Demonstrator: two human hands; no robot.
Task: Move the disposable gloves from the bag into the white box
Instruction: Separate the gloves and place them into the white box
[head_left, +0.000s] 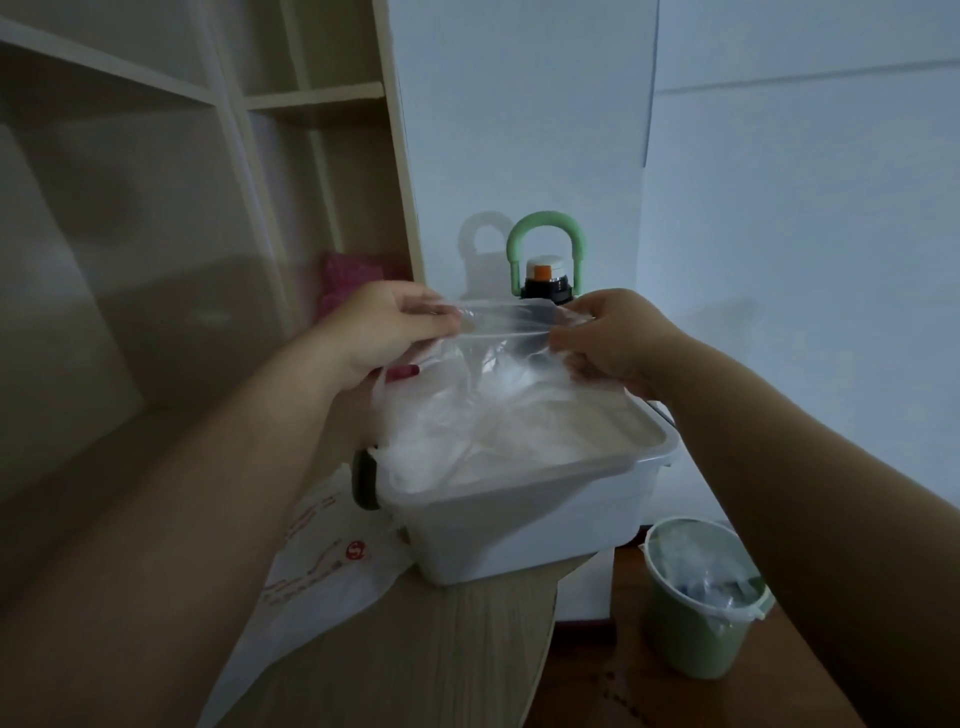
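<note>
A clear disposable glove (506, 332) is stretched flat between my two hands above the white box (524, 525). My left hand (387, 327) pinches its left edge and my right hand (610, 338) pinches its right edge. Inside the box lies a heap of thin translucent gloves (483, 436). A white plastic bag with red print (332, 566) lies flat on the wooden table to the left of the box. The box stands at the table's front right corner and partly overhangs it.
A bottle with a green loop handle (545, 260) stands behind the box against the white wall. A green bin with a plastic liner (701, 597) sits on the floor at the right. Cream shelves (234, 104) rise at the left, with a pink item (343, 280) inside.
</note>
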